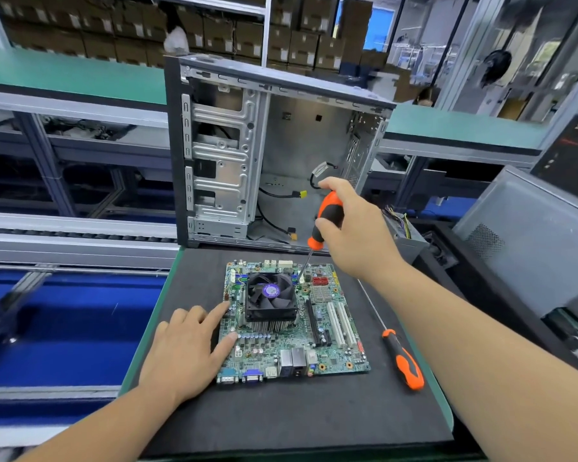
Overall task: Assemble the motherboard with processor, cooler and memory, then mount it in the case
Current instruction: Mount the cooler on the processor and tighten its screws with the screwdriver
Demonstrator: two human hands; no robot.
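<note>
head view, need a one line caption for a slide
Right hand drives a screwdriver at the cooler corner while the left hand steadies the motherboard before the open case.

- Motherboard (294,323) lies flat on the mat (281,411), centre of frame.
- Cooler (271,300) sits on the board, upper-left part.
- Case (271,151) stands behind the board, top centre, open side toward camera.
- Left hand (184,351) at the board's left edge.
- Right hand (354,228) above the board's upper right, with a screwdriver (324,221).
- Second screwdriver (401,358) on the mat, right of the board.
</note>
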